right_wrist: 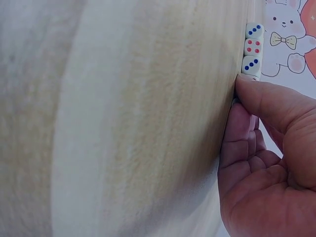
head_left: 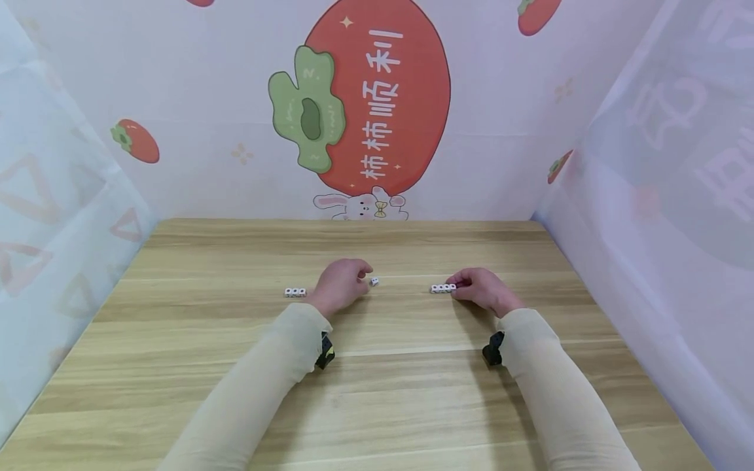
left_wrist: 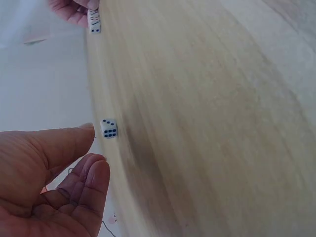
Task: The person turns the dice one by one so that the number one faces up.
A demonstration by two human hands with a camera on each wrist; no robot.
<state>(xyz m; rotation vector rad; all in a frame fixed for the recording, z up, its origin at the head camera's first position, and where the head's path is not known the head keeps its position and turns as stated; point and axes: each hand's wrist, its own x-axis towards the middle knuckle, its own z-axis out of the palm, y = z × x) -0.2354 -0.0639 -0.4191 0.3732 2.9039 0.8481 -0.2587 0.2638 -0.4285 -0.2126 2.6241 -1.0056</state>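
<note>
A lone white die (head_left: 374,282) lies just off the fingertips of my left hand (head_left: 338,286). In the left wrist view that die (left_wrist: 109,128) shows blue pips, and the thumb and fingers stand apart beside it without touching it. My right hand (head_left: 483,289) pinches the near end die of a straight row of several white dice (head_left: 442,288). Seen from the right wrist, the row (right_wrist: 253,47) has blue and red pips, and the thumb (right_wrist: 261,96) covers most of the end die. Three more dice (head_left: 295,292) stand side by side left of my left hand.
The wooden table (head_left: 389,405) carries all the dice. Behind it hangs a white cloth (head_left: 206,176) printed with persimmons and a rabbit, and more cloth hangs along both sides. A black wrist device (head_left: 325,351) sits on the left wrist, another (head_left: 493,348) on the right.
</note>
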